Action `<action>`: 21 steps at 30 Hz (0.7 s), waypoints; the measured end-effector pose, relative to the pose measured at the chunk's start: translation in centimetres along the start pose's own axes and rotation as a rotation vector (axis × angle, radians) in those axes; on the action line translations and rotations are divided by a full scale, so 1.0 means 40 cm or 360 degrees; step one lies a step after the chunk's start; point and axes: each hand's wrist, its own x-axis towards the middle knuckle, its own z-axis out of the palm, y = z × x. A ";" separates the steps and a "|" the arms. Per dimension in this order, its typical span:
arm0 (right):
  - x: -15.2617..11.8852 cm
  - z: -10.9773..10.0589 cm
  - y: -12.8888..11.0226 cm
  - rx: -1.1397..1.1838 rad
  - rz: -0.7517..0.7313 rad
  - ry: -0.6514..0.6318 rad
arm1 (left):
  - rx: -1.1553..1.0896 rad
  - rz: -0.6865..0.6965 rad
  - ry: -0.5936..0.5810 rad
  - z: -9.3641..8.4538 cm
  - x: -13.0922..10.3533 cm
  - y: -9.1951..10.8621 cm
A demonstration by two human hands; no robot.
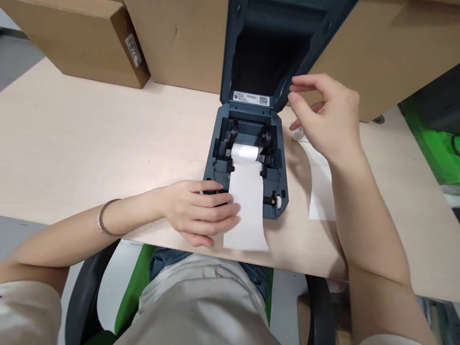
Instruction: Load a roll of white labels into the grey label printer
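Left hand (205, 212) lay loose over printer paper (246, 220); right hand (327, 115) arched, fingers parted, at two o'clock; desk edge (294, 266) ran at six.

Office; desk (67, 138), chair (321, 334), printer (250, 108), cartons (66, 26)

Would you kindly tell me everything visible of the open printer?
The dark blue printer looks plastic and stands on the table. Its raised lid has a label near the hinge. Inside, black holders flank a white paper roll; its strip runs over the front edge. A white knob sits front right. The left hand covers the front left; whether the right hand touches the lid is unclear.
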 end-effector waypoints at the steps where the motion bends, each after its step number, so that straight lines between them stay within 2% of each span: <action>1: -0.006 -0.009 -0.017 -0.0059 -0.0040 -0.0003 | 0.0001 -0.0056 0.0065 0.005 -0.010 -0.002; 3: -0.018 -0.020 -0.047 -0.0172 -0.0136 -0.0053 | 0.0101 -0.0295 0.0236 0.018 -0.028 -0.009; 6: -0.032 -0.011 -0.070 -0.0292 -0.0380 -0.0328 | 0.0226 -0.0905 0.0510 0.037 -0.037 -0.029; 8: -0.038 0.012 -0.069 -0.0340 -0.0575 -0.0567 | 0.0164 -0.1236 0.0528 0.046 -0.034 -0.045; 9: -0.040 0.026 -0.066 -0.0377 -0.0653 -0.0687 | 0.0096 -0.1320 0.0486 0.048 -0.032 -0.052; 13: -0.041 0.065 -0.054 -0.0546 -0.0775 -0.0964 | -0.0197 -0.1342 0.0312 0.044 -0.026 -0.067; 21: -0.024 0.070 -0.075 -0.0681 -0.0837 -0.1120 | -0.0360 -0.1297 0.0285 0.044 -0.030 -0.076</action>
